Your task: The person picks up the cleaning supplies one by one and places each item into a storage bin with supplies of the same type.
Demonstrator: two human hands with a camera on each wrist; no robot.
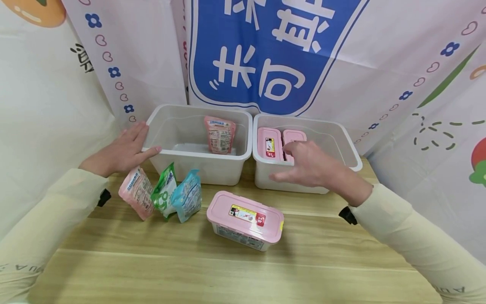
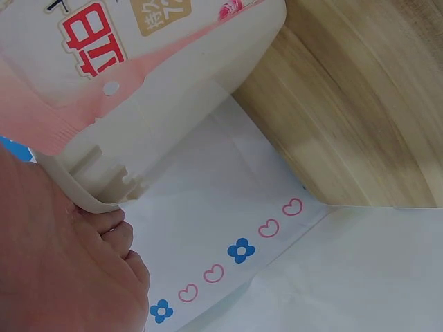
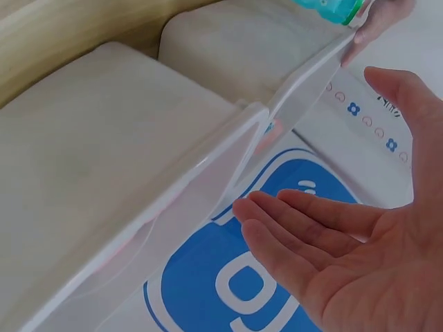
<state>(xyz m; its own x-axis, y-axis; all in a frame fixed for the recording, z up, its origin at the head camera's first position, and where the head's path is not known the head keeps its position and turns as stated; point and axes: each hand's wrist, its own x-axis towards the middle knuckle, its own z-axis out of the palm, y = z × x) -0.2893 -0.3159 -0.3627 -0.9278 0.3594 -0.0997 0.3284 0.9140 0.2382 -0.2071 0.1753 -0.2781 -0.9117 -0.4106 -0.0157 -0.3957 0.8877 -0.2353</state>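
Observation:
My left hand (image 1: pixel 127 150) rests at the near left corner of the left grey-white bin (image 1: pixel 197 169), its fingers lying along the rim. In the left wrist view, those fingers (image 2: pixel 118 235) touch the bin's underlip. My right hand (image 1: pixel 309 164) hovers over the near side of the right bin (image 1: pixel 292 183), holding nothing. Its fingers (image 3: pixel 304 228) are extended and the thumb is apart in the right wrist view. Beneath it, two pink-lidded tubs (image 1: pixel 270 141) stand side by side in that bin, one partly hidden. A pink pouch (image 1: pixel 220 135) stands inside the left bin.
Another pink-lidded tub (image 1: pixel 244 215) sits on the wooden table (image 1: pixel 212 274) before the bins. In front of the left bin stand a pink pouch (image 1: pixel 137 193), a green pouch (image 1: pixel 165 192) and a blue pouch (image 1: pixel 187 196). A printed cloth (image 1: pixel 152 55) hangs behind.

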